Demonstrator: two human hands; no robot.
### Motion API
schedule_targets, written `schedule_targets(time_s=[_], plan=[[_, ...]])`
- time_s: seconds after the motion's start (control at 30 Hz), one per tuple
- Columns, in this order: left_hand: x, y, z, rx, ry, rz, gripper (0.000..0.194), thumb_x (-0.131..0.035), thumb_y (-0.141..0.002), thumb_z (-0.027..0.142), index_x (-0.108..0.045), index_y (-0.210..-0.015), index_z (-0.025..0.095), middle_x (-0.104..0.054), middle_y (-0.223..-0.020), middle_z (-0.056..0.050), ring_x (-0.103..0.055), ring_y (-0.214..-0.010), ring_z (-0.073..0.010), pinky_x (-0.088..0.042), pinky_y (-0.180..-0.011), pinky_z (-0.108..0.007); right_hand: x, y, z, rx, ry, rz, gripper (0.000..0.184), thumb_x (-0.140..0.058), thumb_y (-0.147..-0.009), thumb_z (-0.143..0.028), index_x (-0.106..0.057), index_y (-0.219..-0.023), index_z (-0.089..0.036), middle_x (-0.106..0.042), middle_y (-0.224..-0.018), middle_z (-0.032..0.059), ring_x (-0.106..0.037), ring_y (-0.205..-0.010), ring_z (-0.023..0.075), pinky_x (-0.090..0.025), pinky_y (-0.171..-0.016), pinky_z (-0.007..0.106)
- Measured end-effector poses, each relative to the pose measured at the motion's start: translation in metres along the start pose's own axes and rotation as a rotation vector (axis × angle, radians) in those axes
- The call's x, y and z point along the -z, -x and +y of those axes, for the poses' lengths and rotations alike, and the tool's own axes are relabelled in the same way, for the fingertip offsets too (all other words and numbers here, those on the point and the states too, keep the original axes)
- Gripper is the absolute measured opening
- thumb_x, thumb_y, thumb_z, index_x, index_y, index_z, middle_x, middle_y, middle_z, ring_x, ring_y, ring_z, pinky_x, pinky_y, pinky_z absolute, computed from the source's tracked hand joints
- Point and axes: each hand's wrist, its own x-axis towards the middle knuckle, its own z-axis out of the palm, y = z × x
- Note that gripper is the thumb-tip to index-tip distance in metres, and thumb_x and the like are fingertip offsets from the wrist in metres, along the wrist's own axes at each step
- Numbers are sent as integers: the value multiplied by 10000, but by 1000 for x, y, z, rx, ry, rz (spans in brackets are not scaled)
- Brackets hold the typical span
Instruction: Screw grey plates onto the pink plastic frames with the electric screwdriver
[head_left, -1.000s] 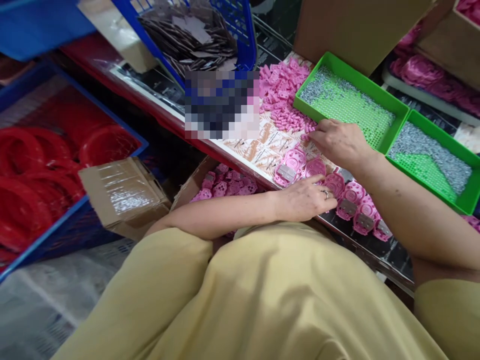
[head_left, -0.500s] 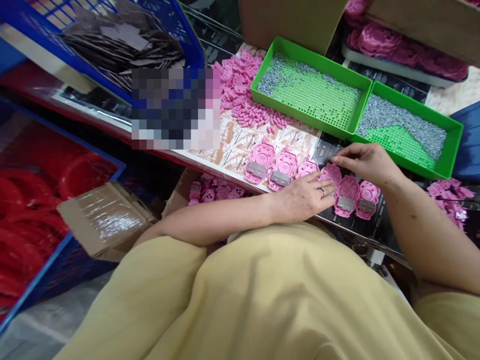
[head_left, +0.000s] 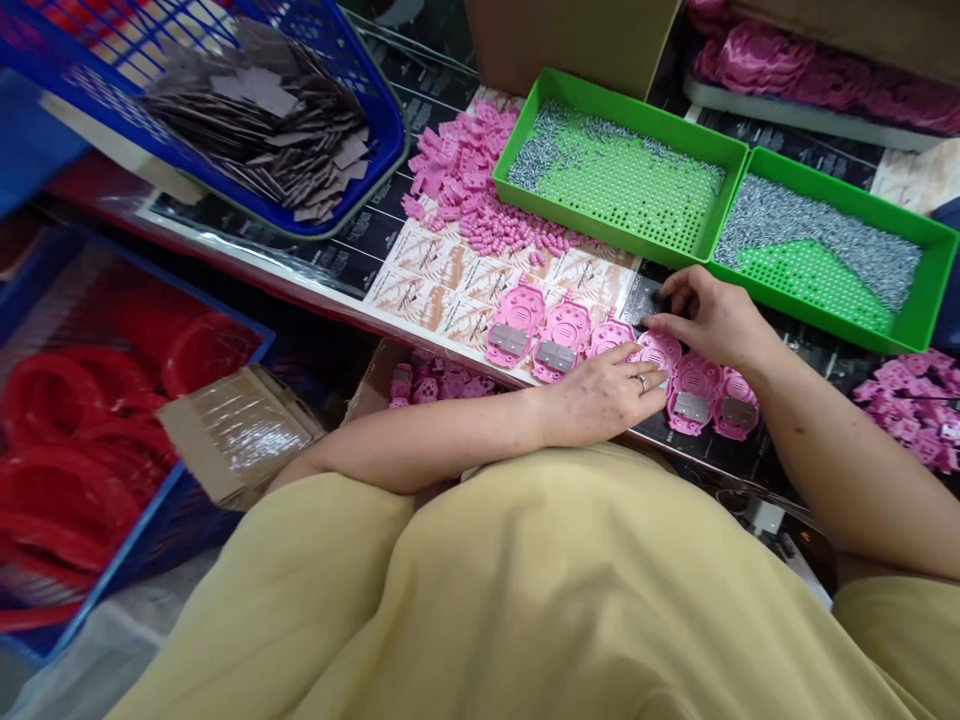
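Observation:
A row of pink watch-shaped plastic casings (head_left: 564, 325) lies along the table's front edge, several with a grey rectangular plate (head_left: 556, 357) at the near end. My left hand (head_left: 600, 397) rests flat over the middle of the row, its outstretched fingers on the casings and partly hiding them. Just above the fourth casing (head_left: 658, 350), my right hand (head_left: 709, 318) is bent with thumb and fingers drawn together near that casing's far end. Whatever sits between those fingertips is too small to make out.
Two green trays (head_left: 615, 235) of small metal screws stand behind the row. Loose pink parts (head_left: 465, 160) are heaped to their left, more (head_left: 911, 405) at right. A blue basket (head_left: 386, 150) holds dark flat pieces. Below left are a cardboard box (head_left: 240, 435) and a crate of red rings (head_left: 56, 395).
My right hand has shifted slightly left and away from me, its fingers more curled. My left hand stays on the casings. The camera view has turned a little.

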Motion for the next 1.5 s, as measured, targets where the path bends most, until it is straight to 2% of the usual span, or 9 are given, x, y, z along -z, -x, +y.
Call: schedule_targets(time_s=[0.2, 0.37, 0.47, 0.6, 0.8, 0.93, 1.03, 1.37, 1.5], plan=[[11, -2, -5, 38, 147, -79, 182, -510, -956, 101, -689, -964, 130, -737, -1150, -105, -687, -1091, -215, -485, -1037, -425, -1, 5, -5, -88, -60, 64, 260, -800, -676, -380, -677, -803, -189, -639, -684, 4, -478, -576, 101, -360, -564, 260], [32, -12, -22, 462, 669, 84, 183, -548, -986, 213, -701, -1061, 144, -756, -1018, -70, -710, -902, -154, -551, -813, -275, 22, 33, -9, -28, -345, 268, 310, -649, -815, -495, -736, -838, -198, -657, -679, 29, -507, -576, 102, -403, -572, 269], [30, -20, -29, 686, 1065, 88, 353, -561, -987, 263, -568, -1308, 118, -756, -905, -54, -707, -766, -121, -544, -685, -224, 33, 55, -19, 31, -435, 177, 388, -695, -759, -589, -761, -863, -221, -680, -734, 38, -544, -611, 111, -434, -582, 275], [22, -31, -26, 713, 1286, 13, 526, -543, -1001, 316, -361, -1463, 143, -762, -942, -73, -733, -749, -127, -558, -655, -220, 33, 71, -29, 131, -381, 88, 439, -704, -720, -659, -781, -866, -252, -682, -756, 43, -549, -617, 125, -455, -575, 297], [21, -36, -14, 538, 928, -19, 442, -345, -1076, 315, -365, -1491, 164, -730, -1182, -102, -729, -1018, -155, -584, -813, -256, 37, 66, -4, 37, -451, 185, 396, -741, -685, -637, -765, -770, -251, -713, -788, 46, -623, -724, 173, -501, -675, 334], [15, -32, 1, 196, 410, -81, 328, -479, -1026, 321, -641, -1242, 135, -666, -1311, -130, -615, -1257, -244, -472, -1079, -436, 36, 48, 24, -83, -333, 139, 348, -748, -686, -557, -781, -782, -224, -724, -785, 49, -623, -695, 164, -492, -669, 319], [5, -31, 13, 23, 190, -168, 384, -587, -968, 380, -666, -1217, 98, -662, -1304, -167, -596, -1275, -282, -436, -1101, -473, 27, 37, 33, -91, -209, 76, 253, -757, -694, -452, -788, -761, -209, -707, -749, 42, -584, -630, 132, -457, -623, 289], [-7, -34, 17, -19, 29, -184, 395, -621, -951, 351, -673, -1221, 68, -722, -1189, -141, -651, -1174, -258, -468, -1049, -409, 13, 34, 36, 24, -62, 45, 224, -740, -722, -437, -788, -771, -224, -667, -709, 40, -574, -655, 140, -441, -643, 293], [-8, -34, 18, -23, 38, -193, 373, -630, -948, 362, -687, -1204, 96, -716, -1206, -138, -646, -1181, -241, -470, -1035, -392, 15, 32, 42, 27, -119, -24, 388, -680, -742, -588, -774, -791, -214, -679, -755, 54, -588, -671, 159, -457, -657, 317]])
